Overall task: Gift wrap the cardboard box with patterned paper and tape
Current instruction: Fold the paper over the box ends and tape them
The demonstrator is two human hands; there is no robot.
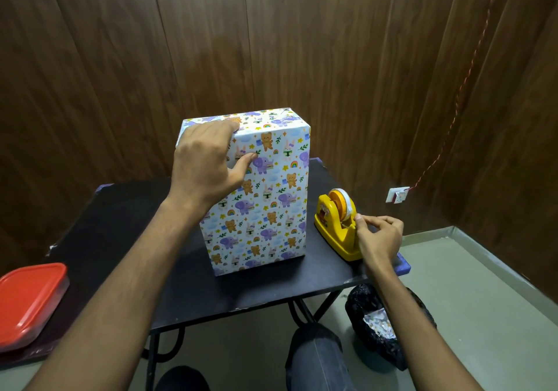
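Observation:
A tall box covered in white paper with cartoon animals stands upright on the black table. My left hand grips its upper left corner, fingers over the top face and thumb pressed on the front. To the right of the box sits a yellow tape dispenser with an orange-cored roll of clear tape. My right hand is at the dispenser's cutter end, thumb and forefinger pinched at the tape's end.
A red-lidded plastic container lies at the left edge of view. A black bag holding paper scraps sits on the floor under the table's right corner. My knees are below the table's front edge. Wood-panelled walls stand close behind.

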